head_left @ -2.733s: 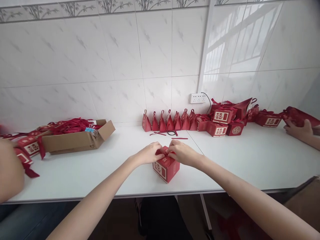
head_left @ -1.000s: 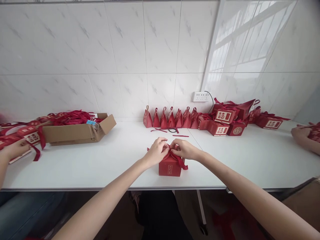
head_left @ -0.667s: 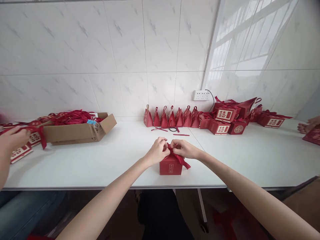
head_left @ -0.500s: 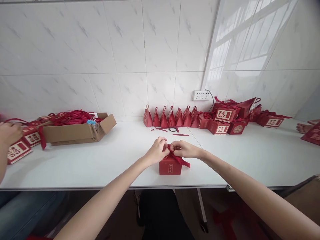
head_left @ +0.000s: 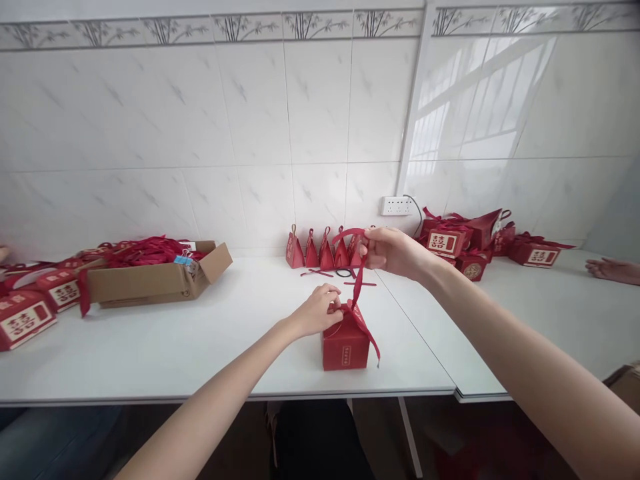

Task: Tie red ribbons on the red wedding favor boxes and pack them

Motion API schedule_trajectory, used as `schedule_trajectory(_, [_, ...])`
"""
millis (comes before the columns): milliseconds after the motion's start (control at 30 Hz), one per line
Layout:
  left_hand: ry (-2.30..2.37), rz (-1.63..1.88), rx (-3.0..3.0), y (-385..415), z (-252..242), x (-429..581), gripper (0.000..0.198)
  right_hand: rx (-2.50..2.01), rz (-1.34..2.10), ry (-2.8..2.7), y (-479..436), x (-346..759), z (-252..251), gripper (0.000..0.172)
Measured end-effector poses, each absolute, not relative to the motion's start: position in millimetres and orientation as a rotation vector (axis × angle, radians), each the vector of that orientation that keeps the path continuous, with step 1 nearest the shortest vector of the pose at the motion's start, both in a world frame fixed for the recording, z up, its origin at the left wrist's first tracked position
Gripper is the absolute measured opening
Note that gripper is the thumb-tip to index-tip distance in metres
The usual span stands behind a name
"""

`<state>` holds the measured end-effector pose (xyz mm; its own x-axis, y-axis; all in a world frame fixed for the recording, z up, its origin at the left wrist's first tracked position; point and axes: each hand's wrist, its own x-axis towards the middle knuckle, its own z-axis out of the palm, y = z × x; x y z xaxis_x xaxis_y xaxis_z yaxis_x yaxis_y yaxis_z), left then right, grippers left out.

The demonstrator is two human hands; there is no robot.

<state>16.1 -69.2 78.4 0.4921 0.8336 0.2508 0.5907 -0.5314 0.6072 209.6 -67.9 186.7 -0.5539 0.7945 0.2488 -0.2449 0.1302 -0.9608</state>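
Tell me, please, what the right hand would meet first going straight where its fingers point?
The right hand would likely meet the row of pointed red boxes first, though depth is unclear.

Glossy white tiled wall [head_left: 250, 133] from 10 to 2 o'clock. Bamboo-pattern border strip [head_left: 200, 30] along its top. Wall corner at 1 o'clock; beyond it, a window reflection [head_left: 480, 107] on the tiles, bright daylight. White socket strip [head_left: 395, 205] at 12 o'clock. Two white tables abut: left table [head_left: 150, 340], right table [head_left: 550, 320]. Dim floor [head_left: 380, 440] at 6 o'clock, white table leg [head_left: 410, 433].
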Motion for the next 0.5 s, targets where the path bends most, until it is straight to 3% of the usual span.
schedule_trajectory(200, [1.151, 1.118, 1.96, -61.1, 105.9, 9.8, 0.009, -0.561, 1.48, -1.723, -63.5, 206.9, 202.6, 0.022])
schedule_trajectory(333, [0.892, 1.178, 1.562, -62.0, 139.5, 2.4, 0.022, -0.561, 1.41, -1.789, -62.8, 205.7, 203.9, 0.021])
schedule_trajectory(500, [0.636, 1.085, 1.501, -65.0, 169.0, -7.9, 0.026, -0.592, 1.303, -1.837, -61.3, 201.2, 198.5, 0.023])
